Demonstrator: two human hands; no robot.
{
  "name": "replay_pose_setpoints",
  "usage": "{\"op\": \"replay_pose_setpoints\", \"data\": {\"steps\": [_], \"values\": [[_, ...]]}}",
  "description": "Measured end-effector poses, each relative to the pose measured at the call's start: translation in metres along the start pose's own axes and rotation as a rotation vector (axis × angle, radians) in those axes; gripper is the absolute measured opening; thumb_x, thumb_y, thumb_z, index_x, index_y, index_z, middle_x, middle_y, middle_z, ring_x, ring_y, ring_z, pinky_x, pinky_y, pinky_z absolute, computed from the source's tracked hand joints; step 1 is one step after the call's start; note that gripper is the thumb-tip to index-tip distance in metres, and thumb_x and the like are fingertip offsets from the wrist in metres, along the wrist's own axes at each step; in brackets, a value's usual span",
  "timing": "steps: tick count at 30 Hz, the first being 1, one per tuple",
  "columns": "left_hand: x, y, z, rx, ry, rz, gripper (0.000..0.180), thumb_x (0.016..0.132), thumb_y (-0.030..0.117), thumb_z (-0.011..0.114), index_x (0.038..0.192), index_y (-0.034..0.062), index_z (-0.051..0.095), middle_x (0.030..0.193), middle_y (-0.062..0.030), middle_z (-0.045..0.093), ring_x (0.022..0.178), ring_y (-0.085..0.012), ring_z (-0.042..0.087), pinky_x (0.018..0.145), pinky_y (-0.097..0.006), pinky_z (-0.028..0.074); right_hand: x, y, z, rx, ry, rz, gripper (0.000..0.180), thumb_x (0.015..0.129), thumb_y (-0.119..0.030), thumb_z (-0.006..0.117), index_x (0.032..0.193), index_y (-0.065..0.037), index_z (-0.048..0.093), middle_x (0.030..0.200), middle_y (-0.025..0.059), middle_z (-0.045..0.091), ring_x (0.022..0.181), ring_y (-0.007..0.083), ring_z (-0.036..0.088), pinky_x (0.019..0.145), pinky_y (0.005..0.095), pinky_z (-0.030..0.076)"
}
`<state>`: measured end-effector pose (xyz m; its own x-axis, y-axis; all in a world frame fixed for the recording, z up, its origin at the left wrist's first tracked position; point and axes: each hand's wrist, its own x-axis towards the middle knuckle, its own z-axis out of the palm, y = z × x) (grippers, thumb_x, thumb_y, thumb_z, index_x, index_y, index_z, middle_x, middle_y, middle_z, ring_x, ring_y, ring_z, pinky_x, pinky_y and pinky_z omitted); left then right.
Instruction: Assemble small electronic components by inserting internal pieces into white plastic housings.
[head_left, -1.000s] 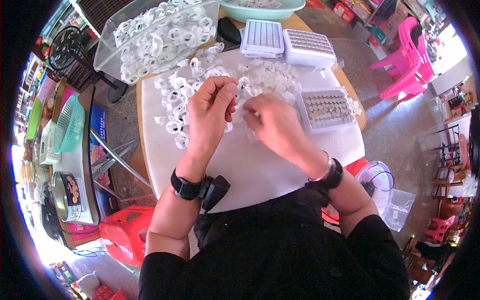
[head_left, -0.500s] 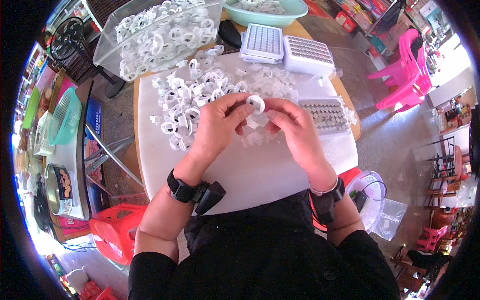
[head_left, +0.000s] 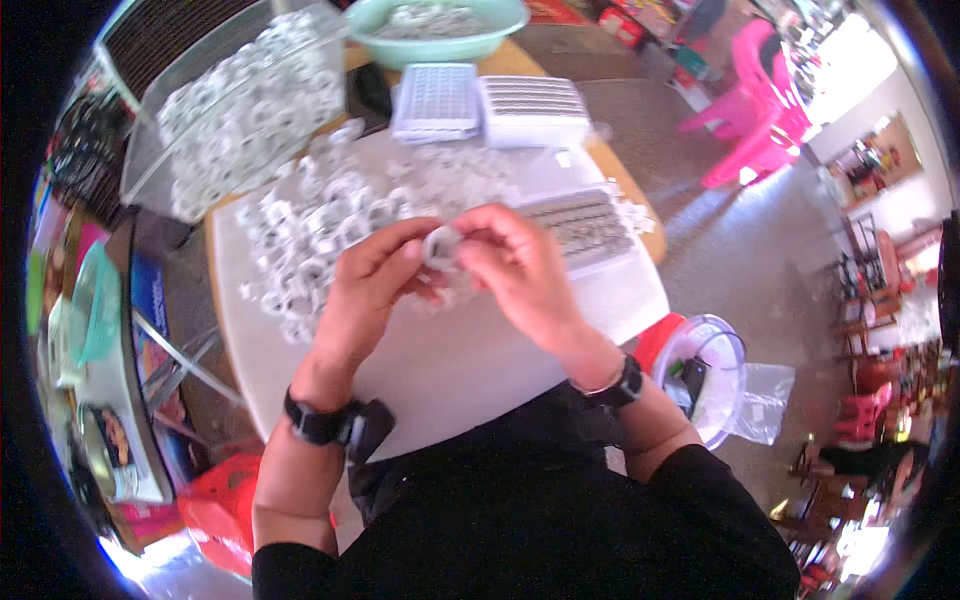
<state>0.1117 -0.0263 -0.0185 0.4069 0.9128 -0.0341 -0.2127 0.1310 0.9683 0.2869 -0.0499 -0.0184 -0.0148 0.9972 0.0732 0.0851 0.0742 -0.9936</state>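
Between my two hands, above the middle of the white tabletop point(head_left: 400, 390), is a small white plastic ring-shaped part point(head_left: 440, 247). My left hand point(head_left: 375, 270) pinches its left side between thumb and fingers. From the other side, the fingertips of my right hand point(head_left: 515, 265) close on it too. Behind my left hand spreads a loose heap of similar white ring parts point(head_left: 310, 225). A pile of small translucent pieces point(head_left: 465, 175) lies beyond my hands. Right of my right hand, a tray point(head_left: 585, 230) holds rows of small grey round pieces. Motion blur hides fine detail.
A clear bin point(head_left: 250, 110) full of white parts stands at the far left, beside a pale green basin point(head_left: 440, 45). White trays point(head_left: 435, 100) and a stack of filled trays point(head_left: 533, 110) sit at the table's back. A pink chair point(head_left: 755, 110) stands off right.
The view has turned, so the table and its contents sit further left and tilted. Both hands still hold the ring part, which has tipped a little between the fingers.
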Motion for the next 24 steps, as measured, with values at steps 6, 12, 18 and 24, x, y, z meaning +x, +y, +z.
{"op": "replay_pose_setpoints", "data": {"steps": [6,12,18,24], "values": [[0.000,-0.009,-0.006,-0.169,-0.098,-0.064,0.032,0.091,0.014,0.058,0.119,-0.0021,0.056,0.096,-0.0077,0.063,0.079,-0.0154,0.063,0.068,-0.027,0.054,-0.017,-0.010,-0.021,-0.194,0.103,-0.160,0.017,0.087,-0.007,0.062,0.102,0.000,0.059,0.074,0.0011,0.059,0.066,0.0049,0.054,0.058,0.0214,0.043],[-0.003,-0.006,-0.001,-0.193,-0.091,-0.065,0.030,0.091,0.012,0.058,0.117,-0.0017,0.057,0.097,-0.0080,0.064,0.078,-0.0153,0.064,0.067,-0.027,0.054,-0.024,0.005,-0.098,-0.669,0.439,-0.326,0.007,0.081,-0.005,0.064,0.088,-0.004,0.065,0.080,0.0105,0.062,0.066,0.0237,0.062,0.059,0.0316,0.048],[-0.003,-0.005,0.003,-0.184,-0.126,-0.102,0.029,0.091,0.010,0.057,0.117,-0.0016,0.056,0.095,-0.0072,0.064,0.078,-0.0146,0.063,0.066,-0.027,0.054,-0.029,0.017,-0.104,-0.920,0.394,-0.343,0.010,0.078,0.000,0.064,0.086,-0.004,0.068,0.078,0.0076,0.061,0.070,0.0201,0.062,0.061,0.0296,0.047],[-0.004,-0.008,-0.001,-0.204,-0.133,-0.120,0.030,0.091,0.011,0.057,0.118,-0.0019,0.055,0.093,-0.0066,0.063,0.079,-0.0141,0.062,0.067,-0.026,0.053,-0.027,0.019,-0.098,-0.848,0.362,-0.314,0.008,0.077,-0.003,0.065,0.084,-0.004,0.063,0.079,0.0092,0.060,0.073,0.0260,0.061,0.064,0.0357,0.049]]}}
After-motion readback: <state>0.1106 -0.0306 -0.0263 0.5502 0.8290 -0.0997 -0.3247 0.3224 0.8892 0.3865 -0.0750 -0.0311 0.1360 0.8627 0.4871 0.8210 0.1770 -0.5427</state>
